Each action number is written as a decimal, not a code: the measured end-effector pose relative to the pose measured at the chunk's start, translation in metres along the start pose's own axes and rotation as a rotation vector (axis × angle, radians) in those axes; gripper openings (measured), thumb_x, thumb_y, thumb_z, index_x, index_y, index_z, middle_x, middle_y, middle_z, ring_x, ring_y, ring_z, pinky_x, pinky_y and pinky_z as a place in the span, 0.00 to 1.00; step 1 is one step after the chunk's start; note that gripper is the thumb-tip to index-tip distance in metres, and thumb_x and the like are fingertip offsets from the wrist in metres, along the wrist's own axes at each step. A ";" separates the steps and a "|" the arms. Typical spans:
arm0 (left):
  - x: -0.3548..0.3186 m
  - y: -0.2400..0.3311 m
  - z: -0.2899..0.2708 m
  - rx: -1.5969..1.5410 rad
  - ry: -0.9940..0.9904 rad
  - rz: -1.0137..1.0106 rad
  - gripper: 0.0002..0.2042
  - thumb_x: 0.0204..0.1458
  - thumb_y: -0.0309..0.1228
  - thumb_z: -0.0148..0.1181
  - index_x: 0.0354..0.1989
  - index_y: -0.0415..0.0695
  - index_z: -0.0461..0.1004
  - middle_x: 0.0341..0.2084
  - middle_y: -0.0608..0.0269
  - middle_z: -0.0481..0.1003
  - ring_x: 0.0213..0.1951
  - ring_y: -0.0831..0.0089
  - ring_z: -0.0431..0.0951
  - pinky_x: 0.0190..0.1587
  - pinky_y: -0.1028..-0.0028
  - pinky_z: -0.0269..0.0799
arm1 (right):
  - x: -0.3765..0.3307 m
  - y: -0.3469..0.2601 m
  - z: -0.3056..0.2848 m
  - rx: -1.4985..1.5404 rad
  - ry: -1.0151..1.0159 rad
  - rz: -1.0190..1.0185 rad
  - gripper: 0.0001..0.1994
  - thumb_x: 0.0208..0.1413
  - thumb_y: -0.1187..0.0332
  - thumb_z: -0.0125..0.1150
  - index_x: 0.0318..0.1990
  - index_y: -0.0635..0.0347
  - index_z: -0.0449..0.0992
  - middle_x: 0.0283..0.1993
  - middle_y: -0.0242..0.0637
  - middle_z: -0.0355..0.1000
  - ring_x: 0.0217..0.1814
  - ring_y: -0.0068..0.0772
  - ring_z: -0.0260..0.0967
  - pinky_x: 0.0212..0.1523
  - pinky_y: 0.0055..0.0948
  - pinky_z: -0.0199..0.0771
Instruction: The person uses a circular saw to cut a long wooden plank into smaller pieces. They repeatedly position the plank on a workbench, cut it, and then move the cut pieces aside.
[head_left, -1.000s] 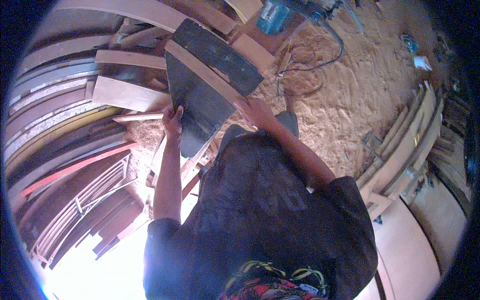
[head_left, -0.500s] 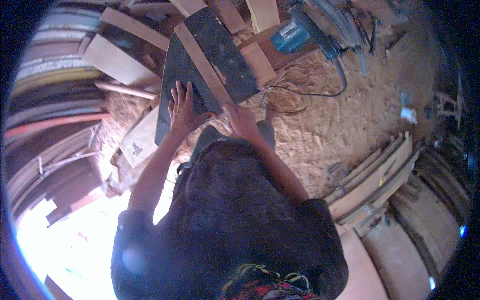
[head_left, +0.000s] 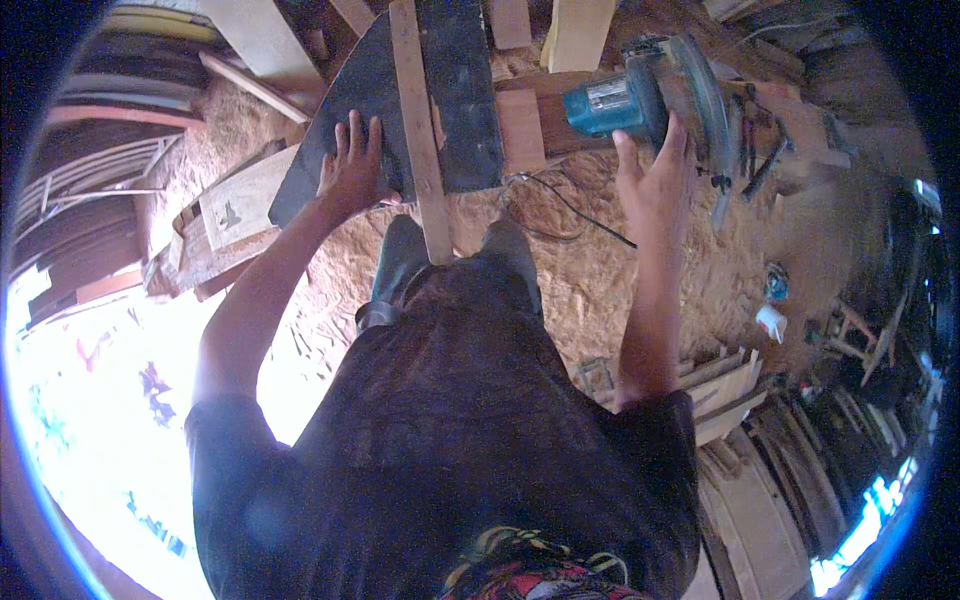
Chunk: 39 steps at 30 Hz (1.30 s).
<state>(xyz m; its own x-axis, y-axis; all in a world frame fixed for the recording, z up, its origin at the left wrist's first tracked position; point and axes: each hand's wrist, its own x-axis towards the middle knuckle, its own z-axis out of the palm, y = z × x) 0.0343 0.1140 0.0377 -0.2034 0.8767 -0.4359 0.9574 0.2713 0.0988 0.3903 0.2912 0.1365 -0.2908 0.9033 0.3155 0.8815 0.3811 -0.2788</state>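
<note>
A black board (head_left: 460, 95) with a slanted left edge lies in front of me. My left hand (head_left: 352, 178) rests flat on its left part, fingers spread. A narrow wooden strip (head_left: 415, 120) runs lengthwise over the board, its near end jutting past the board's near edge toward my legs. To the right is a power tool with a teal motor housing (head_left: 603, 104), which looks like a circular saw. My right hand (head_left: 655, 190) is stretched toward its near side, thumb and fingers apart. Whether the fingertips touch the tool I cannot tell.
A black cord (head_left: 575, 205) loops over ground covered in sawdust (head_left: 570, 290). Wood offcuts (head_left: 522, 130) lie around the board. Stacked planks (head_left: 725, 395) stand at the lower right, a white container (head_left: 771, 322) farther right. Timber and a metal rack (head_left: 95, 185) line the left.
My right hand has let go of the wooden strip's near end and moved right to the power tool. My left hand stays on the black board. The view has turned.
</note>
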 end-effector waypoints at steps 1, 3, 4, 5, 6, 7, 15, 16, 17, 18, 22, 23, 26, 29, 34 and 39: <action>0.002 0.000 0.000 0.014 0.001 0.002 0.72 0.32 0.59 0.81 0.79 0.43 0.36 0.77 0.31 0.36 0.76 0.27 0.44 0.64 0.32 0.64 | 0.011 0.006 0.004 -0.001 -0.118 0.051 0.32 0.61 0.49 0.65 0.62 0.66 0.68 0.55 0.62 0.75 0.57 0.69 0.73 0.58 0.56 0.73; -0.002 -0.001 0.003 0.022 0.001 -0.011 0.71 0.32 0.59 0.82 0.79 0.43 0.36 0.77 0.31 0.36 0.76 0.27 0.44 0.64 0.33 0.66 | 0.039 0.014 0.010 -0.011 -0.367 0.137 0.35 0.60 0.46 0.66 0.62 0.68 0.68 0.50 0.63 0.77 0.52 0.70 0.76 0.55 0.58 0.75; -0.003 -0.003 0.003 0.025 0.003 -0.013 0.71 0.32 0.58 0.82 0.79 0.43 0.36 0.77 0.31 0.36 0.76 0.27 0.45 0.64 0.34 0.67 | 0.045 0.026 0.020 0.043 -0.232 0.001 0.35 0.56 0.44 0.69 0.56 0.69 0.73 0.42 0.62 0.80 0.45 0.69 0.78 0.50 0.56 0.78; -0.002 -0.003 0.004 0.027 0.015 -0.017 0.71 0.32 0.58 0.82 0.79 0.43 0.36 0.78 0.31 0.36 0.76 0.28 0.45 0.64 0.35 0.67 | 0.056 0.034 0.026 0.096 -0.325 0.044 0.34 0.55 0.44 0.70 0.53 0.68 0.75 0.42 0.62 0.80 0.45 0.68 0.78 0.50 0.55 0.78; -0.002 -0.002 0.005 0.039 0.002 -0.025 0.71 0.32 0.59 0.82 0.79 0.42 0.36 0.78 0.31 0.36 0.76 0.28 0.45 0.64 0.37 0.68 | 0.065 0.039 0.031 0.147 -0.417 0.089 0.33 0.54 0.43 0.71 0.51 0.68 0.77 0.42 0.61 0.80 0.46 0.67 0.79 0.50 0.53 0.78; -0.003 0.000 0.005 0.045 0.002 -0.035 0.71 0.32 0.59 0.81 0.79 0.43 0.37 0.78 0.31 0.36 0.76 0.28 0.45 0.64 0.37 0.68 | 0.071 0.037 0.029 0.195 -0.512 0.132 0.32 0.53 0.43 0.71 0.48 0.68 0.79 0.42 0.61 0.81 0.46 0.66 0.79 0.50 0.52 0.78; 0.002 0.000 0.004 0.037 0.021 -0.004 0.71 0.32 0.59 0.81 0.79 0.43 0.37 0.78 0.32 0.37 0.76 0.29 0.45 0.64 0.34 0.66 | 0.080 0.067 0.002 0.441 -0.326 0.293 0.17 0.54 0.58 0.76 0.43 0.61 0.82 0.30 0.27 0.75 0.24 0.21 0.66 0.26 0.27 0.67; 0.002 -0.003 0.002 0.042 0.030 -0.024 0.71 0.33 0.59 0.82 0.79 0.43 0.37 0.78 0.32 0.36 0.76 0.30 0.45 0.65 0.34 0.65 | 0.067 0.051 -0.021 0.618 -0.357 0.415 0.16 0.54 0.60 0.76 0.44 0.59 0.82 0.29 0.26 0.75 0.23 0.20 0.65 0.25 0.26 0.64; 0.004 -0.003 0.003 0.042 0.030 -0.026 0.71 0.33 0.58 0.82 0.79 0.43 0.37 0.78 0.33 0.36 0.76 0.30 0.45 0.65 0.34 0.65 | 0.046 0.039 -0.042 0.780 -0.384 0.555 0.14 0.55 0.63 0.76 0.45 0.57 0.82 0.29 0.25 0.74 0.22 0.18 0.63 0.24 0.24 0.62; 0.002 0.002 0.004 0.039 0.021 -0.024 0.70 0.33 0.58 0.82 0.80 0.43 0.37 0.78 0.34 0.36 0.76 0.30 0.45 0.65 0.34 0.64 | 0.029 0.033 -0.056 0.766 -0.377 0.570 0.14 0.55 0.64 0.76 0.46 0.57 0.82 0.29 0.25 0.74 0.21 0.18 0.62 0.23 0.24 0.61; -0.003 0.008 -0.008 0.041 -0.017 -0.044 0.69 0.36 0.58 0.81 0.80 0.44 0.38 0.78 0.34 0.35 0.76 0.31 0.46 0.66 0.34 0.62 | -0.037 -0.021 -0.096 0.742 -0.347 0.628 0.13 0.56 0.68 0.75 0.48 0.55 0.83 0.28 0.25 0.73 0.19 0.17 0.59 0.21 0.22 0.58; -0.005 0.009 -0.009 0.046 -0.023 -0.050 0.68 0.36 0.58 0.81 0.80 0.44 0.38 0.78 0.33 0.36 0.76 0.31 0.46 0.66 0.34 0.62 | -0.051 -0.037 -0.104 0.739 -0.353 0.638 0.13 0.56 0.68 0.75 0.49 0.56 0.83 0.28 0.25 0.73 0.19 0.16 0.59 0.21 0.22 0.58; -0.001 0.011 -0.011 0.061 -0.034 -0.034 0.68 0.37 0.58 0.81 0.80 0.43 0.38 0.78 0.32 0.36 0.76 0.30 0.47 0.67 0.33 0.62 | -0.101 -0.055 -0.101 0.816 -0.378 0.654 0.14 0.56 0.69 0.75 0.49 0.56 0.83 0.29 0.25 0.74 0.20 0.15 0.60 0.22 0.22 0.58; -0.002 0.010 -0.011 0.045 -0.015 -0.010 0.68 0.37 0.58 0.80 0.80 0.42 0.38 0.78 0.32 0.37 0.75 0.28 0.47 0.66 0.32 0.61 | -0.134 -0.074 -0.092 0.737 -0.439 0.525 0.14 0.56 0.70 0.75 0.50 0.58 0.83 0.34 0.29 0.77 0.29 0.20 0.69 0.31 0.25 0.69; -0.005 0.007 -0.016 0.008 -0.016 0.008 0.67 0.39 0.59 0.79 0.79 0.41 0.39 0.77 0.30 0.38 0.75 0.28 0.47 0.66 0.32 0.60 | -0.153 -0.127 -0.072 0.717 -0.502 0.438 0.16 0.56 0.70 0.75 0.50 0.63 0.82 0.43 0.34 0.81 0.46 0.28 0.77 0.51 0.30 0.75; -0.004 0.011 -0.018 0.042 -0.025 0.026 0.67 0.39 0.59 0.79 0.79 0.39 0.40 0.77 0.30 0.39 0.75 0.28 0.48 0.66 0.33 0.61 | -0.156 -0.151 -0.053 0.749 -0.549 0.445 0.19 0.56 0.68 0.75 0.53 0.64 0.80 0.41 0.36 0.80 0.40 0.26 0.75 0.43 0.28 0.75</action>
<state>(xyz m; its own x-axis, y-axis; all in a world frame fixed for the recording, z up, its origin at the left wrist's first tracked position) 0.0423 0.1206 0.0564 -0.1737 0.8730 -0.4558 0.9702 0.2312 0.0731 0.3220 0.0819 0.1771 -0.2909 0.8864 -0.3601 0.5471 -0.1546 -0.8226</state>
